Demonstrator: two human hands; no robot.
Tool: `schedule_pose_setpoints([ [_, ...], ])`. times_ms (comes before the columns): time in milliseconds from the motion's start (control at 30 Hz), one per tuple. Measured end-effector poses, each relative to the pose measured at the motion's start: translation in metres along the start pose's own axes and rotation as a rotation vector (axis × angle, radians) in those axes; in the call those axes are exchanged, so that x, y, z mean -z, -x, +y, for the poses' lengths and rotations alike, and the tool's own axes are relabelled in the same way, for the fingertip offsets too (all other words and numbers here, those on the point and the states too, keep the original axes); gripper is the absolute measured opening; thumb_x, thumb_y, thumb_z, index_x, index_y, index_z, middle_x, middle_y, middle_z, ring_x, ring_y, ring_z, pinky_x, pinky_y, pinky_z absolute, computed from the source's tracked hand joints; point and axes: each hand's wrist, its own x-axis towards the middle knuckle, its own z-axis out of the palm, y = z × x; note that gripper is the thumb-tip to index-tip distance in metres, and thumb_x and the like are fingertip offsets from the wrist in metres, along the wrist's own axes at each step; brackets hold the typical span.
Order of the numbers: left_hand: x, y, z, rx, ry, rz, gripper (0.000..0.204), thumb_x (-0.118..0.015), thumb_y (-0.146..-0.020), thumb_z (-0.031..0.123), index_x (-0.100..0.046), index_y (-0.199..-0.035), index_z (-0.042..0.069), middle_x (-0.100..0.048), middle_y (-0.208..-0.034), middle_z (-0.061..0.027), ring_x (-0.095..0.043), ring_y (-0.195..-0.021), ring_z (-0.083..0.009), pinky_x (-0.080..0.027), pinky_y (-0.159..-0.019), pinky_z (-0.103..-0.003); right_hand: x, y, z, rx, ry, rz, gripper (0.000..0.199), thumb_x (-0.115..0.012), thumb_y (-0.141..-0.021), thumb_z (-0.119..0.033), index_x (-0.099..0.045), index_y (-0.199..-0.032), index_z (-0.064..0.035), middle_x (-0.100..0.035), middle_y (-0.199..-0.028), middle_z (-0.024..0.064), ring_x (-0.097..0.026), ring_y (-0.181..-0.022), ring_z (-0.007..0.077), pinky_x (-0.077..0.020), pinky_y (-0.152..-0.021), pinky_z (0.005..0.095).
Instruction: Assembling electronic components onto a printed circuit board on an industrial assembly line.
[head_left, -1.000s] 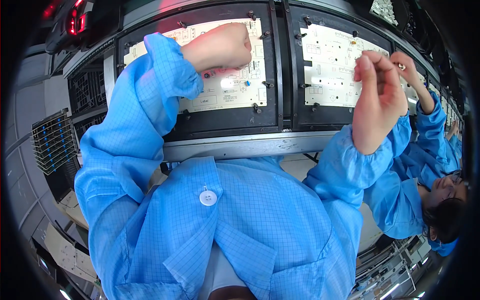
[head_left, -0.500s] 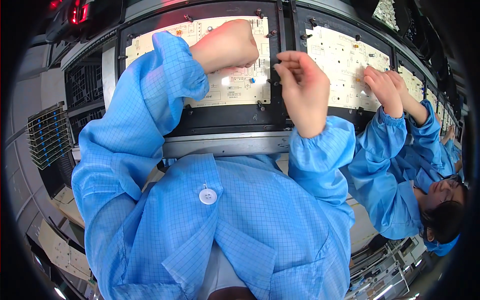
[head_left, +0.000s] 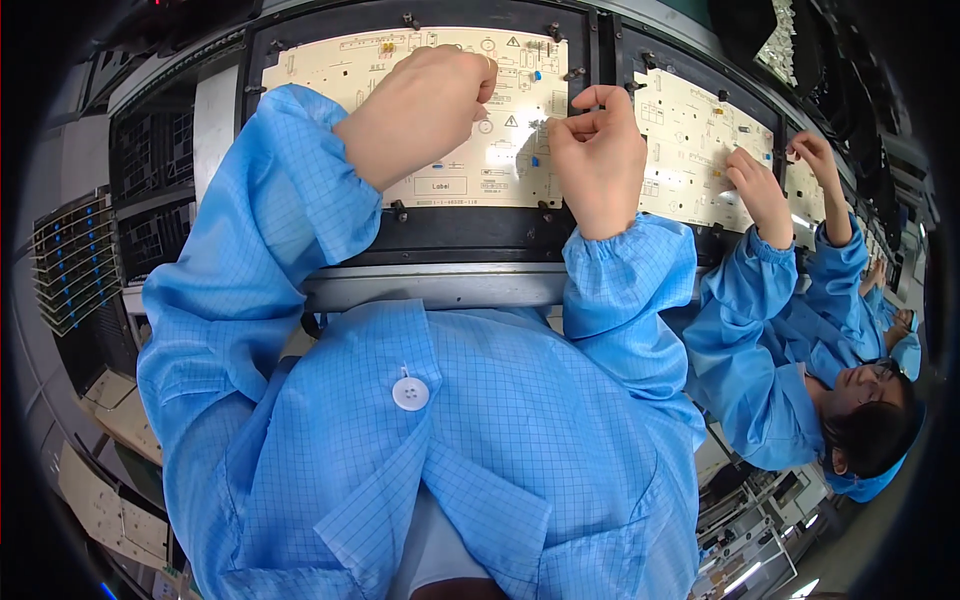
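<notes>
Where the cream circuit board [head_left: 440,120] sits in its black carrier frame [head_left: 450,225], it serves as the reference for every position given here. Left of the board, a rack of stacked boards [head_left: 65,265] is seen at the edge of the view. The left hand [head_left: 420,110] is laid over the upper middle of the board, fingers curled under; whether anything is gripped cannot be told. At the board's right edge, the right hand [head_left: 595,160] is held with thumb and forefinger pinched together; whether a part is held between them cannot be told. Blue checked sleeves [head_left: 260,240] are worn on both forearms below the board. Right of the board, a second cream board [head_left: 690,140] is mounted in the adjoining frame, and a co-worker's hands [head_left: 760,190] are placed on it.
</notes>
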Motion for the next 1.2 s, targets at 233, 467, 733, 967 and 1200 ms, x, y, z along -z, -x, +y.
schedule_pose_setpoints([
  [233,-0.007,-0.002,-0.010,-0.003,0.047,-0.054,0.006,-0.063,-0.077,0.000,-0.062,-0.082,-0.005,-0.063,-0.082,-0.0253,-0.063,-0.082,-0.0424,-0.051,-0.072,-0.045,-0.006,-0.004,0.005,-0.026,0.002,-0.007,0.028,-0.071,-0.078,-0.002,-0.054,-0.100,-0.0027,-0.068,-0.073,0.0079,-0.062,-0.064,0.0118,-0.0493,-0.060,0.0261],
  [467,0.009,0.004,0.005,0.019,0.212,0.004,0.010,-0.059,-0.080,0.003,-0.064,-0.088,-0.002,-0.065,-0.080,-0.0222,-0.065,-0.077,-0.0372,-0.052,-0.070,-0.042,-0.007,0.004,-0.019,0.066,0.290,0.168,0.017,-0.065,-0.083,-0.009,-0.055,-0.095,-0.0055,-0.067,-0.071,0.0159,-0.067,-0.067,0.0362,-0.0525,-0.057,0.0457],
  [733,0.054,0.046,0.003,0.215,0.416,0.001,0.010,-0.061,-0.092,0.002,-0.063,-0.100,-0.004,-0.063,-0.088,-0.0059,-0.057,-0.080,-0.0107,-0.047,-0.075,-0.023,-0.027,0.018,-0.016,0.291,0.453,0.284,0.021,-0.062,-0.071,-0.005,-0.056,-0.091,-0.0002,-0.058,-0.090,0.0153,-0.052,-0.092,0.0324,-0.0441,-0.082,0.0402],
  [967,0.053,0.067,-0.015,0.257,0.572,0.079,0.012,-0.062,-0.095,0.005,-0.063,-0.102,-0.005,-0.063,-0.093,-0.0057,-0.057,-0.086,-0.0107,-0.047,-0.081,-0.022,-0.036,0.010,-0.009,0.593,0.199,-0.077,0.007,-0.065,-0.075,-0.011,-0.071,-0.075,-0.0151,-0.058,-0.092,0.0016,-0.047,-0.100,0.0250,-0.0392,-0.085,0.0361],
  [1200,0.052,0.070,-0.003,0.284,0.521,0.072,0.013,-0.063,-0.094,0.005,-0.064,-0.102,-0.005,-0.063,-0.091,-0.0038,-0.054,-0.079,-0.0078,-0.044,-0.073,-0.020,-0.038,0.002,-0.002,0.615,0.231,-0.113,0.007,-0.068,-0.073,-0.014,-0.071,-0.075,-0.0197,-0.059,-0.089,-0.0033,-0.048,-0.102,0.0229,-0.0361,-0.089,0.0401],
])
